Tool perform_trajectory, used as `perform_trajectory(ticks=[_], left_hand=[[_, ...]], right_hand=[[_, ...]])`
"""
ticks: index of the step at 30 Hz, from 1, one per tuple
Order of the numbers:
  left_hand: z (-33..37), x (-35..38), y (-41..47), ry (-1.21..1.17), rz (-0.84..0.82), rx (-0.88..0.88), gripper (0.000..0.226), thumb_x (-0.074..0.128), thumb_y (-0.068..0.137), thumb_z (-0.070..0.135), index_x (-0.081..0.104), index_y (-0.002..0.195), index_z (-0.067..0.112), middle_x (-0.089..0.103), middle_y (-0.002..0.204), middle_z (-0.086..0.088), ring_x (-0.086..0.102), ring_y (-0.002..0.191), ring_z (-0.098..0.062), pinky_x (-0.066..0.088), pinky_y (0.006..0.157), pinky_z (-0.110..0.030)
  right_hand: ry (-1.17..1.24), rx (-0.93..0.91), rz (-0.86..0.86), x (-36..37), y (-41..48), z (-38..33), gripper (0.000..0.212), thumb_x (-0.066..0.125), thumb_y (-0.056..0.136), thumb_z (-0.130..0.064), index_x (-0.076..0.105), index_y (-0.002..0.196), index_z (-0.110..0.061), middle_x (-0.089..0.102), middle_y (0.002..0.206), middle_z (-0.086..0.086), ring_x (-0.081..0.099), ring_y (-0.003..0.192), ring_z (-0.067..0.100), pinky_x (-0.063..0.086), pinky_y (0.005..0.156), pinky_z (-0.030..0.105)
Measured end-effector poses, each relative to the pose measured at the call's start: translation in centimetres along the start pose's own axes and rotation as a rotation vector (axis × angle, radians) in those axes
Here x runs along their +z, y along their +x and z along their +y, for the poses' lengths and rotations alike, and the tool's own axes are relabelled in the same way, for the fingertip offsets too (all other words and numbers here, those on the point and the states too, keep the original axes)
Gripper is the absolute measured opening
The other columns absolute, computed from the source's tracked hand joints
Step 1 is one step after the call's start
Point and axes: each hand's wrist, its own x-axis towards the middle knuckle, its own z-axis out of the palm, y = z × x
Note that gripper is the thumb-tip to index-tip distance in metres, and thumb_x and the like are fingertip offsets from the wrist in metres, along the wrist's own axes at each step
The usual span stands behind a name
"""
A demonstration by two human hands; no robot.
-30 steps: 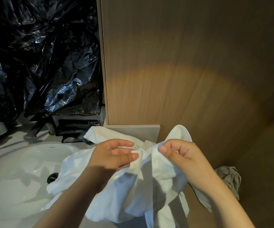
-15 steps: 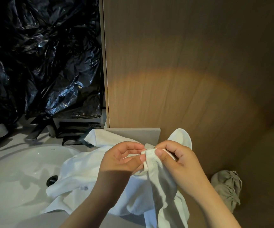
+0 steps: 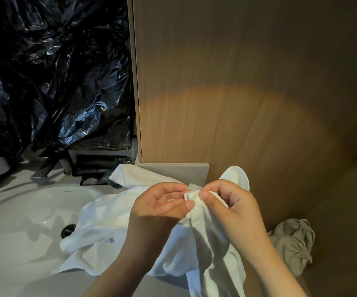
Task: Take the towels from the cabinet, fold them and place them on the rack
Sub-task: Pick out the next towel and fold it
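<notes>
Towel (image 3: 117, 224), white, 1 piece, lies bunched on the counter and spills over the right rim of the sink (image 3: 23, 211); its near end hangs down off the front edge, below the hands. Head view only. Right hand (image 3: 231, 206) pinches a gathered corner of the towel, thumb on the front and fingers curled behind, holding it just above the heap. Left hand (image 3: 158, 211) is palm-up beside it, fingers curled, thumb tip touching the same gathered edge; cannot tell whether it truly pinches the cloth or only touches it. The 2 hands are close together, almost touching at the corner. Behind them a wood panel (image 3: 237, 82); to the left black plastic (image 3: 55, 71) and a tap (image 3: 46, 166). A grey cloth (image 3: 293, 241) sits crumpled at the panel's foot, right of the right hand and apart from the towel. No rack in sight. Judgement: fold step, early, with corners being found and nothing squared yet. Next move calls for a second corner in the left hand, the hands drawn apart to stretch the edge, and the cloth lifted out of the sink.
</notes>
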Motion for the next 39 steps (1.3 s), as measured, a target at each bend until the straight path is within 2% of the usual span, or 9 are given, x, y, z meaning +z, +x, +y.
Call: perform_trajectory(ticks=[6,10,14,16,19,26,30,34,39], left_hand=[[-0.1,0.5,0.0,-0.049,0.034,0.037,0.024,0.073,0.076,-0.008,0.070,0.094,0.008,0.076,0.087,-0.007,0.073,0.081,-0.015,0.053,0.068,-0.015],[0.1,0.6,0.0,-0.052,0.073,0.091,0.022,0.071,0.077,-0.008,0.067,0.093,0.007,0.075,0.087,-0.010,0.073,0.082,-0.020,0.055,0.071,-0.018],[2.6,1.0,0.8,-0.001,0.028,0.250,0.021,0.068,0.078,-0.012,0.066,0.090,0.005,0.074,0.086,-0.013,0.072,0.081,-0.022,0.057,0.073,-0.022],[4.6,1.3,1.7,0.051,-0.029,0.350,0.023,0.067,0.077,-0.014,0.064,0.089,0.005,0.074,0.087,-0.012,0.072,0.081,-0.020,0.057,0.073,-0.021],[7.9,1.7,3.0,0.123,-0.117,0.483,0.026,0.067,0.077,-0.015,0.062,0.090,0.007,0.075,0.091,-0.011,0.073,0.084,-0.020,0.056,0.073,-0.021],[12.7,2.4,4.8,0.189,-0.174,0.636,0.027,0.063,0.081,-0.016,0.055,0.087,0.009,0.075,0.091,-0.013,0.072,0.085,-0.021,0.058,0.078,-0.030],[14.3,3.2,5.0,0.165,-0.174,0.686,0.029,0.063,0.080,-0.017,0.055,0.085,0.010,0.073,0.090,-0.019,0.072,0.084,-0.022,0.057,0.074,-0.027],[14.6,3.6,5.5,0.165,-0.142,0.652,0.025,0.070,0.079,-0.009,0.058,0.088,0.012,0.073,0.091,-0.019,0.072,0.084,-0.022,0.057,0.075,-0.028],[12.4,2.8,5.6,0.295,-0.243,0.317,0.020,0.074,0.080,0.018,0.072,0.098,0.010,0.075,0.088,-0.015,0.070,0.081,-0.025,0.057,0.084,-0.042]], right_hand=[[0.026,0.006,0.007,0.3,0.0,0.0,0.019,0.069,0.090,-0.014,0.069,0.075,-0.026,0.066,0.069,-0.013,0.058,0.064,0.002,0.041,0.061,0.009],[0.008,0.016,-0.095,-0.3,0.6,0.1,0.009,0.066,0.092,-0.025,0.068,0.083,-0.026,0.070,0.087,-0.012,0.065,0.085,0.007,0.046,0.073,0.016],[0.120,-0.002,-0.287,-1.6,2.7,-1.0,0.020,0.060,0.089,-0.030,0.069,0.081,-0.015,0.071,0.113,-0.014,0.062,0.112,0.003,0.046,0.090,0.021],[0.167,-0.042,-0.345,-2.2,4.2,-2.3,0.021,0.060,0.090,-0.028,0.068,0.075,-0.014,0.072,0.089,-0.012,0.064,0.093,0.004,0.045,0.074,0.018],[0.156,-0.127,-0.349,-3.1,6.3,-4.7,0.023,0.064,0.088,-0.036,0.068,0.071,-0.021,0.057,0.069,0.000,0.049,0.066,0.016,0.036,0.063,0.033],[0.082,-0.351,-0.277,-4.0,8.9,-9.1,0.047,0.061,0.084,-0.044,0.062,0.073,0.002,0.050,0.065,0.018,0.046,0.061,0.020,0.033,0.058,0.032],[-0.144,-0.482,-0.160,-5.0,9.3,-11.0,0.030,0.062,0.091,-0.041,0.069,0.078,-0.015,0.061,0.073,-0.001,0.060,0.070,0.018,0.045,0.060,0.025],[-0.407,-0.636,-0.037,-5.9,9.5,-11.5,0.023,0.058,0.096,-0.039,0.066,0.080,-0.024,0.056,0.076,-0.011,0.058,0.078,0.017,0.045,0.059,0.021],[-0.432,-0.635,0.022,-5.8,8.9,-9.7,0.017,0.060,0.096,-0.032,0.069,0.085,-0.022,0.057,0.080,-0.011,0.058,0.080,0.015,0.043,0.063,0.019]])
